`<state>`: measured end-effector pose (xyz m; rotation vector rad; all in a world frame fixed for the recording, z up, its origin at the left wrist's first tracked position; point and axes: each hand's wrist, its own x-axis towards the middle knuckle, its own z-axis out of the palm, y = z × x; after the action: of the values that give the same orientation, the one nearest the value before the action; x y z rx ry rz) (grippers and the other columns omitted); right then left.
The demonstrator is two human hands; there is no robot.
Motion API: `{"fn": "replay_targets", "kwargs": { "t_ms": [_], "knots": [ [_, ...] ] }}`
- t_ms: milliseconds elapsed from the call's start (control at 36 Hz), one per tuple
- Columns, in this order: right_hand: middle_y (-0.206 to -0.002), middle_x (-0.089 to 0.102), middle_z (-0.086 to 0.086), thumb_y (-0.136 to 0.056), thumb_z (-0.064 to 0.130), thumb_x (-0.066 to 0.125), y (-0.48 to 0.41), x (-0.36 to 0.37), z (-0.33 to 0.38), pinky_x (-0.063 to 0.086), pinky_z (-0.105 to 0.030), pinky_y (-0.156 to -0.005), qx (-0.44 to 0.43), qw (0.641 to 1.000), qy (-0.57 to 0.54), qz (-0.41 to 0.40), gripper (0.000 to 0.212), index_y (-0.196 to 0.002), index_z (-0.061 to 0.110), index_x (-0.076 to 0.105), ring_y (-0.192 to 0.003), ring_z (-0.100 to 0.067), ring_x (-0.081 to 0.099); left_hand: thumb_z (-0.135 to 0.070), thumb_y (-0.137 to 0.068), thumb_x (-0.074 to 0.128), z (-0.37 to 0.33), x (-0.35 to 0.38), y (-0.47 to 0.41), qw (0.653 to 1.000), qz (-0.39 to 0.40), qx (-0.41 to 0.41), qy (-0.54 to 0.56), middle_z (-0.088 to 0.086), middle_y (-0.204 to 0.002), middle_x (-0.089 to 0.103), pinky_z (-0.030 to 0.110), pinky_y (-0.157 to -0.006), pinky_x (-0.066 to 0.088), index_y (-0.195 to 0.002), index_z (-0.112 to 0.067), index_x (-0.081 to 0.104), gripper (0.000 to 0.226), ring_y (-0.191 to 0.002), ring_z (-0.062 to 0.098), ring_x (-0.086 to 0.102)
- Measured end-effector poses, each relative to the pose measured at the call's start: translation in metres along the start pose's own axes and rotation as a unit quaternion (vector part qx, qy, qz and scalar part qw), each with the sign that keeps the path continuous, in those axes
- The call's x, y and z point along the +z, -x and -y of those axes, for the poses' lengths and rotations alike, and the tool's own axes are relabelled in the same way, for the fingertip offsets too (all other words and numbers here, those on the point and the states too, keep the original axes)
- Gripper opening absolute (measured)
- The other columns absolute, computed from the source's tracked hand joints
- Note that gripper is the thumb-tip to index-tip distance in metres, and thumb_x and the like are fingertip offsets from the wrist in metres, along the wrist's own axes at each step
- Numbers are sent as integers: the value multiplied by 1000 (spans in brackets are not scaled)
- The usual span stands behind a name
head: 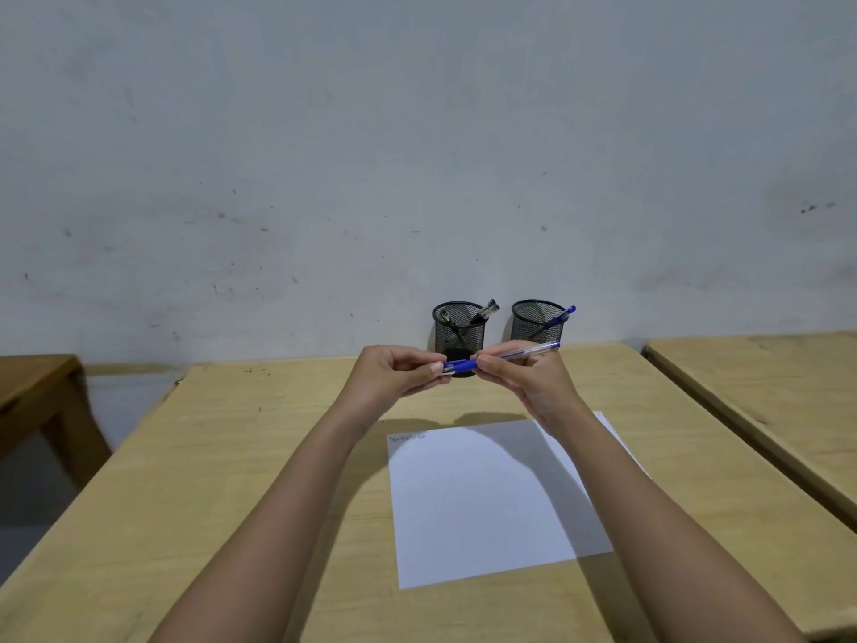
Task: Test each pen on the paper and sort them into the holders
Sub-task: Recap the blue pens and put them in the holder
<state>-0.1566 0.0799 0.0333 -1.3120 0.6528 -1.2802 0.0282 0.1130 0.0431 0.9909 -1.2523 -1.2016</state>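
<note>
Left edge first: a darker wooden table (35,387) is poking into view, sitting apart from the pale plywood desk (222,480), which is looking matte and a bit scuffed with faint grain. The whole near-left part of that desk is lying bare, so lots of open room there. Up above the middle, the left hand (394,371) is pinching the blue cap end of a blue ballpoint pen (503,357), while the right hand (528,375) is gripping its clear plastic barrel, so both are clamped on the one pen, holding it roughly level in the air. Behind them, two round black wire-mesh holders are standing against the smudgy grey wall (324,155): the left holder (459,334) is carrying dark pens, the right holder (538,322) is holding a blue pen (559,317) leaning rightward. Below the hands a white paper sheet (487,503) is lying flat with small scribbles in its far-left corner. Another pale desk (765,392) is sitting off right across a narrow gap.
</note>
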Motion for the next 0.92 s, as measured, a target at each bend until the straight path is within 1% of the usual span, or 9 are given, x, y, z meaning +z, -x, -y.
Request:
{"fn": "replay_targets", "kwargs": {
  "t_ms": [111, 167, 222, 361, 417, 472, 611, 750, 917],
  "knots": [
    [-66, 70, 2, -54, 20, 85, 2, -25, 4, 52, -18, -68, -28, 998, 16, -61, 18, -67, 13, 74, -68, -9, 64, 6, -81, 63, 4, -29, 2, 999, -52, 1, -10, 5, -74, 74, 14, -69, 55, -92, 6, 68, 12, -72, 16, 72],
    [-68, 70, 2, -43, 27, 88, 8, -59, 14, 52, -16, -70, -51, 987, -47, -142, 31, -67, 12, 74, -70, -9, 66, 5, -82, 62, 7, -70, 6, 992, -125, 2, 6, 10, -80, 74, 15, -72, 55, -89, 3, 69, 10, -77, 18, 73],
    [-68, 71, 2, -41, 22, 84, 14, -80, 20, 53, -15, -69, -52, 977, -95, -185, 27, -63, 11, 73, -70, -8, 68, 5, -82, 61, 11, -99, 11, 985, -169, 2, 21, 11, -80, 74, 16, -74, 56, -88, -1, 69, 11, -78, 18, 73],
    [-67, 69, 1, -67, 5, 74, 8, -53, -7, 54, -16, -67, 4, 983, -38, -178, 6, -68, 9, 69, -68, -10, 67, 5, -80, 66, 41, -65, 6, 988, -139, -11, -72, 6, -76, 73, 11, -65, 53, -87, 1, 71, 9, -72, 13, 69],
    [-66, 68, 1, -78, -1, 66, 5, -44, -18, 54, -17, -68, 10, 984, -20, -176, 9, -71, 5, 67, -68, -10, 65, 3, -79, 68, 56, -52, 2, 983, -153, -15, -98, 8, -79, 70, 13, -62, 51, -85, 0, 72, 8, -74, 14, 65],
    [-66, 66, 0, -80, -1, 64, 4, -39, -23, 54, -18, -67, 17, 985, 0, -171, 8, -73, 3, 65, -66, -10, 64, 0, -79, 69, 69, -50, -3, 975, -166, -5, -149, 6, -82, 71, 17, -68, 52, -80, -8, 74, 9, -78, 16, 65],
    [-67, 63, -4, -82, 4, 65, 2, -40, -29, 54, -16, -61, 59, 983, 14, -173, 9, -74, 5, 64, -61, -11, 63, -5, -82, 67, 83, -54, -11, 945, -157, 20, -285, 0, -85, 69, 2, -66, 42, -87, -7, 73, 8, -82, 11, 61],
    [-58, 61, -4, -84, 3, 62, 0, -36, -35, 53, -14, -56, 93, 981, 5, -171, 12, -72, 7, 61, -49, -9, 60, -4, -84, 64, 87, -54, -17, 934, -145, 31, -327, 1, -87, 69, 1, -67, 41, -90, -6, 72, 10, -83, 13, 61],
    [-65, 61, -11, -87, 3, 57, -4, -22, -41, 53, -13, -56, 120, 981, -18, -149, 11, -77, 4, 60, -50, -10, 62, -14, -87, 63, 83, -56, -15, 928, -108, 22, -355, 3, -96, 70, 3, -67, 40, -101, -8, 69, 16, -89, 12, 63]
  ]
}}
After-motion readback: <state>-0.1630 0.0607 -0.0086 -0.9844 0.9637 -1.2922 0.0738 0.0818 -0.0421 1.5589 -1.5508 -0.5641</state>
